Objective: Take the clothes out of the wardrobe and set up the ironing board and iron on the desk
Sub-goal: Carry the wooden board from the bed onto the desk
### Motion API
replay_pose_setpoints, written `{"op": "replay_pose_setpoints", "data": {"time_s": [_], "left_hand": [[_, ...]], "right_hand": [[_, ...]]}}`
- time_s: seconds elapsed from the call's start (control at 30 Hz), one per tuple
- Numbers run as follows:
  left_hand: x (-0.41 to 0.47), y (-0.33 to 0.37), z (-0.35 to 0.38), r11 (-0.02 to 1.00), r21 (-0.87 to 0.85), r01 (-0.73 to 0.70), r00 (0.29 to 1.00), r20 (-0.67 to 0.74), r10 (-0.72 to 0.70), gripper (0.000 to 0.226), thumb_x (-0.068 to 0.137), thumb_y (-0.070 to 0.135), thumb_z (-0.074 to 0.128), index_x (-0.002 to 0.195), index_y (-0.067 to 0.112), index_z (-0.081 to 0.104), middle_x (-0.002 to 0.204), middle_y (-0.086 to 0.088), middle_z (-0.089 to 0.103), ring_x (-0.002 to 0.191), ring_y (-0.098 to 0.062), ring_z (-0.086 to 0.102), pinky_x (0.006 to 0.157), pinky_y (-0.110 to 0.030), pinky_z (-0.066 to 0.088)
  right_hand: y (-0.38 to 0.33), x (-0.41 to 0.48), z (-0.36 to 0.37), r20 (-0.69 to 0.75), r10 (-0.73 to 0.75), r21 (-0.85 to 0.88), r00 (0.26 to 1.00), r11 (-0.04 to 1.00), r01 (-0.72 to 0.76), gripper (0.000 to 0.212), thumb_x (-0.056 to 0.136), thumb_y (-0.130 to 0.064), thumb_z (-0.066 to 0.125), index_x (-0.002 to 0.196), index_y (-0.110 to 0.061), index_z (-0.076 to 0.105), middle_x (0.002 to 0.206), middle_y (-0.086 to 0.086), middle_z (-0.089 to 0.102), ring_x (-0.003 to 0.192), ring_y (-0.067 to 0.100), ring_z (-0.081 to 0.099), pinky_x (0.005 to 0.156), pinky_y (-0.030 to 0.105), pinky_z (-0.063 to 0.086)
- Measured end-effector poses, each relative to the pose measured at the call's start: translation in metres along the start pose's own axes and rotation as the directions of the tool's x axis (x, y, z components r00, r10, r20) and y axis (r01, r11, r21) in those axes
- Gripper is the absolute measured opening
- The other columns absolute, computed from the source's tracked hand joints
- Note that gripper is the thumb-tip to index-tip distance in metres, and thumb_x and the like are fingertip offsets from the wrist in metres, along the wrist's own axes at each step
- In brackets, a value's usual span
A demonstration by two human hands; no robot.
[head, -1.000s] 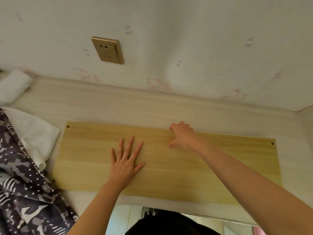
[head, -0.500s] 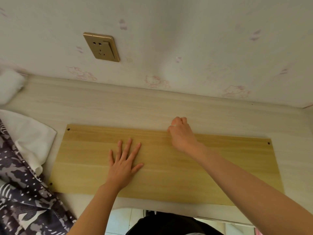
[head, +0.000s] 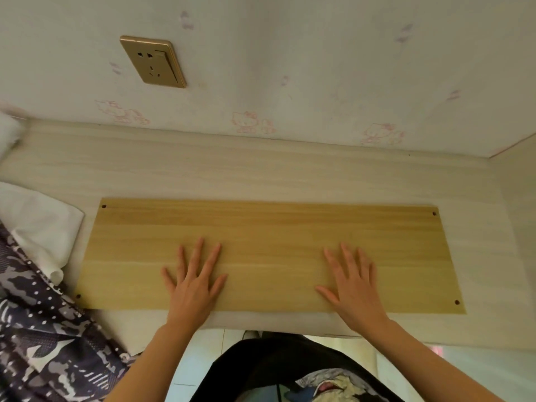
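A flat yellow-brown wooden board (head: 269, 227) with small holes at its corners lies lengthwise on the pale desk (head: 232, 175). My left hand (head: 194, 282) rests palm down on the board's near middle, fingers spread. My right hand (head: 352, 282) lies flat on the board further right, fingers also apart. Neither hand holds anything. A dark patterned garment (head: 37, 338) and a white cloth (head: 37, 224) lie on the desk's left side. No iron is in view.
A gold wall socket (head: 153, 61) sits above the desk at the left. The wall with faint pink cartoon prints runs along the desk's back edge. A side panel (head: 519, 198) closes the desk at the right. A white fluffy item (head: 8, 134) lies at the far left.
My right hand has drawn back from the board's far edge and now lies flat and spread on its near right part. The left hand stays flat. The board looks unmoved.
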State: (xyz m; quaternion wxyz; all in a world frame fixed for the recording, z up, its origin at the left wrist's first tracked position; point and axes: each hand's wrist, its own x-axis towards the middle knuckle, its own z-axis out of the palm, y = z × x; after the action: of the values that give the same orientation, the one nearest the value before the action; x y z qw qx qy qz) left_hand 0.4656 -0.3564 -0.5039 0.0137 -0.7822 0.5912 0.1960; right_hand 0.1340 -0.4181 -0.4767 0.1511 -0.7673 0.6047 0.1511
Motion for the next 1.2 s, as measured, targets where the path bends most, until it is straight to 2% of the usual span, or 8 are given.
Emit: {"op": "replay_pose_setpoints", "data": {"time_s": [0.13,0.23,0.4,0.53,0.7,0.93,1.2], "left_hand": [[-0.018,-0.009,0.005,0.993,-0.041,0.113,0.994,0.003,-0.113,0.066,0.081,0.076,0.012,0.143,0.058,-0.006,0.159,0.014,-0.016,0.146,-0.030,-0.018,0.104,-0.074,0.006],[-0.016,-0.011,0.004,0.993,-0.036,0.111,0.994,0.016,-0.110,0.065,0.084,0.078,0.015,0.141,0.060,-0.009,0.159,0.013,-0.017,0.145,-0.030,-0.019,0.104,-0.074,0.006],[-0.004,-0.019,-0.001,0.994,-0.045,0.102,0.995,0.018,-0.102,0.064,0.085,0.071,0.023,0.141,0.061,-0.007,0.159,0.014,-0.015,0.145,-0.029,-0.019,0.104,-0.074,0.004],[0.009,-0.028,-0.005,0.994,-0.051,0.095,0.995,0.016,-0.095,0.064,0.084,0.073,0.024,0.139,0.063,-0.007,0.159,0.015,-0.014,0.146,-0.029,-0.017,0.104,-0.074,0.003],[0.025,-0.036,-0.009,0.995,-0.052,0.088,0.996,-0.015,-0.089,0.064,0.083,0.074,0.025,0.138,0.065,-0.006,0.160,0.014,-0.009,0.147,-0.029,-0.014,0.104,-0.074,0.005],[0.032,-0.042,-0.012,0.996,-0.034,0.085,0.996,-0.036,-0.086,0.064,0.083,0.073,0.024,0.139,0.063,-0.005,0.160,0.013,-0.008,0.147,-0.029,-0.013,0.105,-0.073,0.006],[0.022,-0.046,-0.006,0.996,-0.033,0.088,0.995,-0.044,-0.089,0.063,0.084,0.073,0.024,0.139,0.063,-0.005,0.160,0.013,-0.008,0.147,-0.029,-0.013,0.105,-0.073,0.005]], "right_hand": [[-0.003,-0.008,0.012,0.005,0.045,0.029,0.999,0.999,-0.045,0.080,0.080,-0.078,0.004,0.150,-0.042,-0.003,0.161,0.007,-0.008,0.144,0.042,-0.012,0.109,0.070,0.010],[-0.005,-0.005,0.017,-0.006,0.062,0.031,0.998,0.998,-0.062,0.078,0.081,-0.079,0.007,0.149,-0.043,-0.002,0.160,0.008,-0.006,0.144,0.043,-0.011,0.108,0.072,0.011],[-0.012,0.002,0.018,-0.021,0.062,0.051,0.998,0.997,-0.061,0.076,0.082,-0.077,0.013,0.149,-0.044,-0.002,0.160,0.007,-0.007,0.144,0.042,-0.011,0.107,0.072,0.010],[-0.020,0.009,0.013,-0.029,0.065,0.049,0.997,0.997,-0.063,0.075,0.082,-0.076,0.012,0.148,-0.044,-0.004,0.160,0.006,-0.012,0.143,0.041,-0.014,0.108,0.071,0.008],[-0.030,0.020,0.009,-0.047,0.062,0.061,0.997,0.996,-0.059,0.074,0.086,-0.073,0.021,0.149,-0.042,-0.003,0.160,0.007,-0.012,0.143,0.042,-0.014,0.107,0.072,0.007],[-0.039,0.024,0.011,-0.056,0.068,0.031,0.996,0.997,-0.067,0.076,0.085,-0.073,0.013,0.149,-0.039,-0.010,0.159,0.010,-0.016,0.142,0.044,-0.018,0.108,0.072,0.007],[-0.040,0.017,0.016,-0.059,0.065,0.010,0.996,0.998,-0.065,0.077,0.084,-0.073,0.010,0.150,-0.038,-0.007,0.160,0.011,-0.013,0.142,0.045,-0.016,0.107,0.072,0.006]]}}
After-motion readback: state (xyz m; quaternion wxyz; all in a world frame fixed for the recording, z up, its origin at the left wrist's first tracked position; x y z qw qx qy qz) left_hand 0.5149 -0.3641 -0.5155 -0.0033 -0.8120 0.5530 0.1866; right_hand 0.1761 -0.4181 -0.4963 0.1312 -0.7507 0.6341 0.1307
